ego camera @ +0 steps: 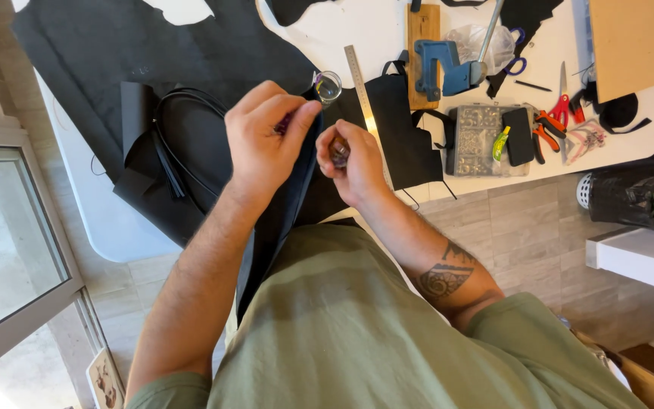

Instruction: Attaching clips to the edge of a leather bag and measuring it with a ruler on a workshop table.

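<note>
We record, from the left: a folded black leather piece (141, 144) lies on the white table (107, 227), with black cords (183, 98) looped across it.

Left forearm rises from the lower left, wrist bent inward. The left hand (266, 136) is curled narrow, thumb and forefinger pinched on a small dark item that shows purple at the fingertips; we cannot tell what it is.

Just above the fingertips sits a small clear round jar (328, 85), touching or nearly touching the hand.

Right forearm, tattooed, comes up from the lower right. The right hand (353, 163) is closed around a small brownish object (339, 151), held close to the left hand over the leather.

Further right: a metal ruler (359, 83), a blue punch tool (440, 68), a compartment box of metal hardware (478, 140), orange-handled pliers (546, 129), red scissors (562, 106).
</note>
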